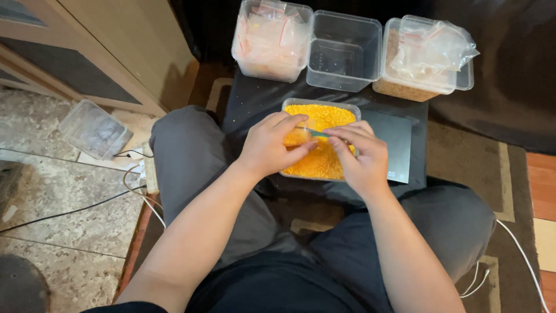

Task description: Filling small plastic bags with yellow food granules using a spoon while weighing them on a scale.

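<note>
both hands together over the tub of yellow grains (324,156), which sits on a dark low table (255,98) between the knees. left hand (272,145) pinches a small clear bag (298,136), partly filled with grains. right hand (359,153) closes fingertips on a small teal scoop (317,133) at the bag mouth. behind the tub: bin of small bags (271,40), empty clear bin (343,51), bin of brown grains (420,58) topped with bags. flat dark scale (394,139) just right of tub.
</note>
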